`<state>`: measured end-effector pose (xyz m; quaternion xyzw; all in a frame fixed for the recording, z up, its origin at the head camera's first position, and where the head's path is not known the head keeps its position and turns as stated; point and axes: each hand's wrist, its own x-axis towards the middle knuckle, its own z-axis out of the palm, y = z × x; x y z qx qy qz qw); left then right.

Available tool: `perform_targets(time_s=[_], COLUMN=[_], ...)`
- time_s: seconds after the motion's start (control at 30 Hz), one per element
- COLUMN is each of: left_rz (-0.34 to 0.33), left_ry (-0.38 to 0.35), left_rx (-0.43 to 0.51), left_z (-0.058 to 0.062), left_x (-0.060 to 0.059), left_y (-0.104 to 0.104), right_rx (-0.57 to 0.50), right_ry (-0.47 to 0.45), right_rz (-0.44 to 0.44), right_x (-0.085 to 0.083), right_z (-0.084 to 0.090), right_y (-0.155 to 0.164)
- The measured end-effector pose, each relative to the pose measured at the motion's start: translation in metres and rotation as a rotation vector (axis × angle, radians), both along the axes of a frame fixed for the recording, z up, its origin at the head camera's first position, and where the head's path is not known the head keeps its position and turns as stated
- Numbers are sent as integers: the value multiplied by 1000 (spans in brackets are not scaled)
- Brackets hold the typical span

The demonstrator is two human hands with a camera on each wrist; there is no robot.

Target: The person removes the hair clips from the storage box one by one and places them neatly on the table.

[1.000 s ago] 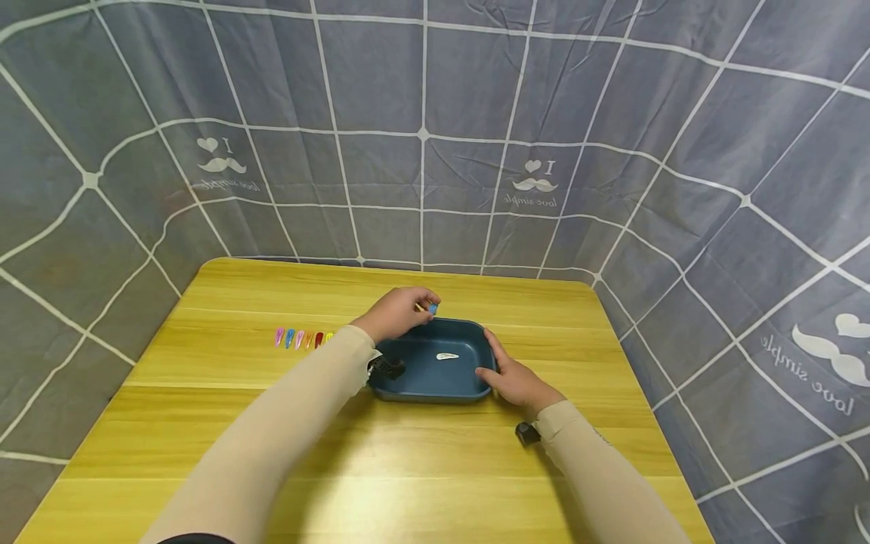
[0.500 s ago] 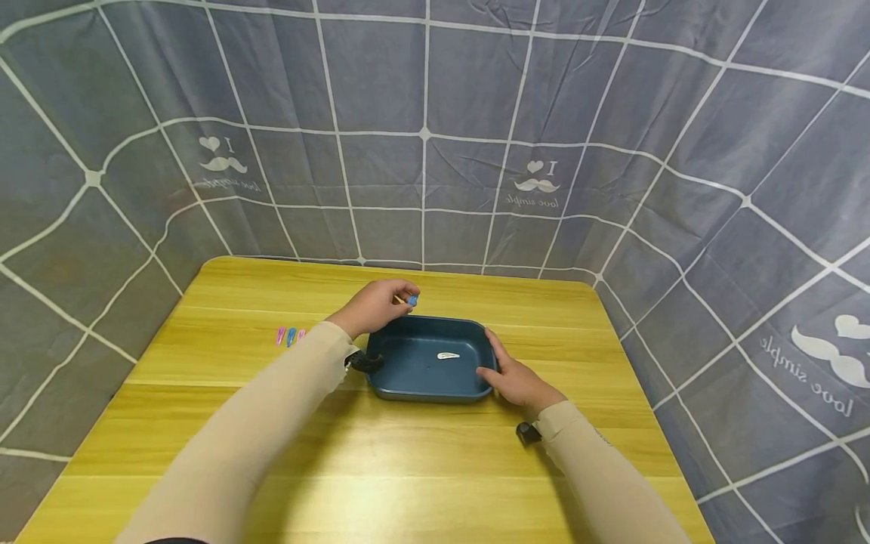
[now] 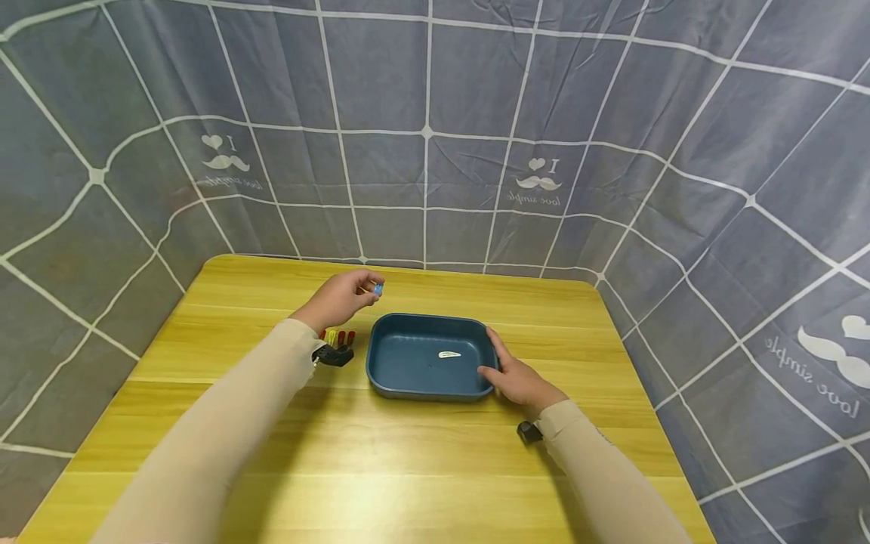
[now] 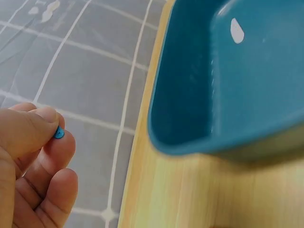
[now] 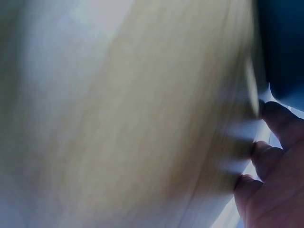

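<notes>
Behind everything hangs a grey cloth backdrop [image 3: 435,113], soft and creased, crossed by white lines. Below it the worktop [image 3: 381,453] is smooth yellow wood-grain laminate with rounded corners, slick enough that small things would skid on it. At its middle sits a blue tray [image 3: 401,381], rectangular with rounded corners and a low sloping wall, matte and hard; one pale, flat teardrop-shaped clip [image 3: 448,355] lies on its floor. The right hand [image 3: 519,381] rests against the tray's right wall, fingers fairly straight; its wrist view is too blurred to say more. The left hand [image 3: 340,298] hovers above the worktop just past the tray's far left corner, thumb and forefinger pinching a tiny blue clip [image 4: 59,132]. Only a sliver of that clip shows between the fingertips, so the hold looks thin: it could slip out, drop on the worktop outside the tray and slide off toward the cloth. A few small clips [image 3: 337,337], yellow and red, lie by the left wrist, where the sleeve could brush and scatter them.
</notes>
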<state>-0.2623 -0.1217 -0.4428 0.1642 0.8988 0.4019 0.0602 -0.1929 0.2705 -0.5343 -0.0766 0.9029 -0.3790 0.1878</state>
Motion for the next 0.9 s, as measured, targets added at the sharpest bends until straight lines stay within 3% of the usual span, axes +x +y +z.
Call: perform_targets(time_s=[0.27,0.47,0.9], left_rz=[91,143,238], left_ry=[-41,-69,-81], left_rx=[-31,-45,-112], left_z=[-6,-15,-51], left_x=[-3,2,16], left_y=[-48,-83,-153], right_rx=[23,16,-14], right_ry=[-2,-10,-29], right_rz=[2,-2,-7], right_x=[1,0,0], right_z=[1,1,2], right_y=[-1,0,-1])
